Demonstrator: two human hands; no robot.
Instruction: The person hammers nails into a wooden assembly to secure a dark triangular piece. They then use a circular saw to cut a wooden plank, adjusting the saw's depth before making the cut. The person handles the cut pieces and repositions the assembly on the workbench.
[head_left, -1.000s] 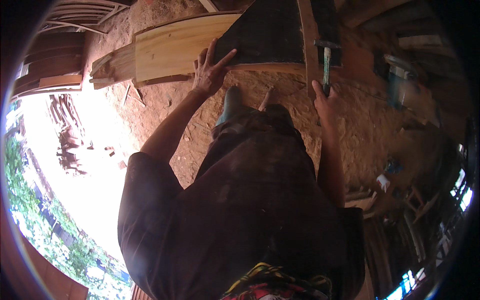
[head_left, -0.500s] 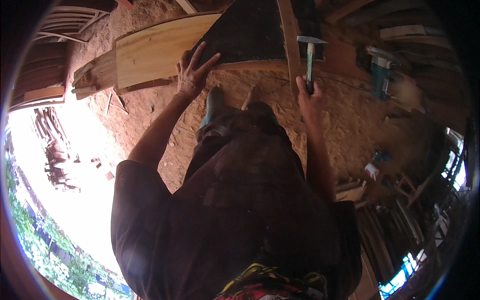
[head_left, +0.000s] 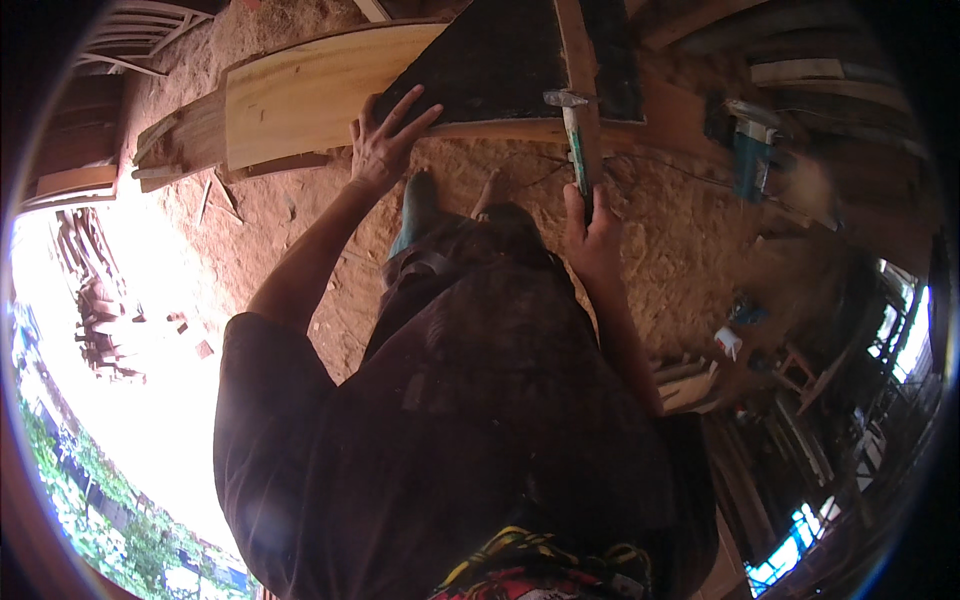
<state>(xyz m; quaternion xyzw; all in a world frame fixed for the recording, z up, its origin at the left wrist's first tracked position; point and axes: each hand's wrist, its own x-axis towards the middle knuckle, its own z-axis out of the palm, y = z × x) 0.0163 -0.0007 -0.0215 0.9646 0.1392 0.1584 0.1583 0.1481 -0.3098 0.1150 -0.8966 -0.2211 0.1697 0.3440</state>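
My right hand [head_left: 596, 232] is wrapped round the grip of a hammer [head_left: 573, 135], its steel head up and away from me. The head overlaps a narrow wooden strip [head_left: 577, 50] that lies across a black sheet [head_left: 500, 75]; whether they touch I cannot tell. Fingers spread, my left hand [head_left: 385, 145] rests flat at the near left edge of the black sheet. Beside that hand, a pale wooden board [head_left: 310, 95] sticks out to the left from under the sheet.
A teal power tool [head_left: 752, 165] stands at the right on brown wood. Timber pieces [head_left: 85, 150] are stacked at the far left. My feet are on the bare earth floor [head_left: 480, 175]. A white and red container [head_left: 728, 343] lies on the right, and offcuts [head_left: 100, 310] sit in bright light at left.
My right hand has moved left and slightly nearer to me with the hammer, whose head now overlaps the wooden strip. My left hand stays on the black sheet.
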